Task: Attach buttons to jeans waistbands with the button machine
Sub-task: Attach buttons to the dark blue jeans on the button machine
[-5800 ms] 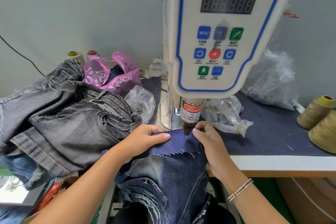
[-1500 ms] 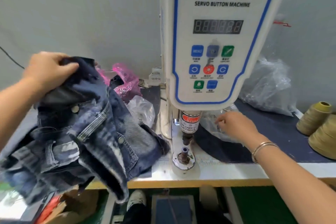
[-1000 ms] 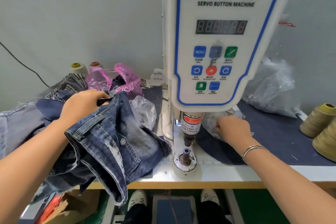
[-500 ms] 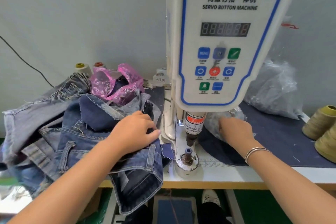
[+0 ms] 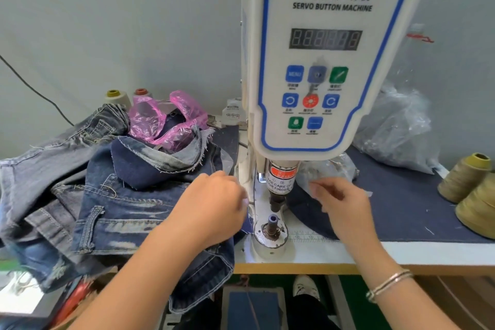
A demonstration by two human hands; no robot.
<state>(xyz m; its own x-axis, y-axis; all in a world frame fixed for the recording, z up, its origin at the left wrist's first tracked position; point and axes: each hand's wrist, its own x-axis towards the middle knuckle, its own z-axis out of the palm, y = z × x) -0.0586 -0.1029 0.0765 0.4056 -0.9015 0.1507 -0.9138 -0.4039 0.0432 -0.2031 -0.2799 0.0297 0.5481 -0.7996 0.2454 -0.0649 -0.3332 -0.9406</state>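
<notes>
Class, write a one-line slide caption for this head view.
Left hand rests on piled jeans; right hand nears the button machine.

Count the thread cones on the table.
4: two tan cones at the right edge, two small ones behind the jeans pile; more may be hidden.

**Clearance around the press post**

The gap between the punch (image 5: 276, 202) and the lower die post (image 5: 272, 222) is seen unoccupied. Access from the left is bounded by the jeans pile (image 5: 112, 195), on which the left hand (image 5: 211, 206) rests just beside the die base. On the right, the right hand (image 5: 340, 203) and a clear plastic bag (image 5: 329, 169) are found near the punch. Bare blue mat (image 5: 401, 209) is noted before the thread cones (image 5: 466, 177).
</notes>
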